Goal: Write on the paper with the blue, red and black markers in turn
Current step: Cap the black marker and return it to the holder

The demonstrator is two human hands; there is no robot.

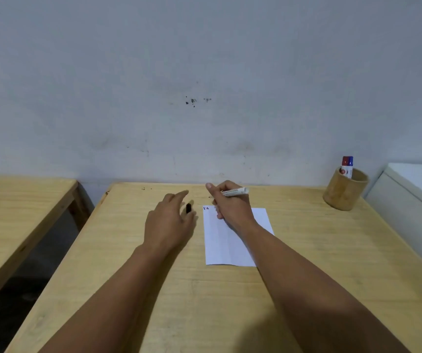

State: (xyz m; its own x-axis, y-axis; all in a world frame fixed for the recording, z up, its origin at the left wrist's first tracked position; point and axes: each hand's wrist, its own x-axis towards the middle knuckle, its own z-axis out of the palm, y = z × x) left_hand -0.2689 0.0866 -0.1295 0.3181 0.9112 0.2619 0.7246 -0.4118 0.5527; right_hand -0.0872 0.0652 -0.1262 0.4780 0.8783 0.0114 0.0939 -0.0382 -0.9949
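The right hand [231,203] holds a marker [234,192] over the far end of the paper [226,244]. The left hand [170,222] is spread wide beside a black cap [188,208] on the table [128,263]. Two more markers [347,166] stand in a cup [345,193], far right.

Left hand [169,222] flat, fingers spread; right hand [230,202] curled in a writing grip

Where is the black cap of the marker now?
The black cap lies on the wooden table, just under the left hand's fingers, left of the paper.
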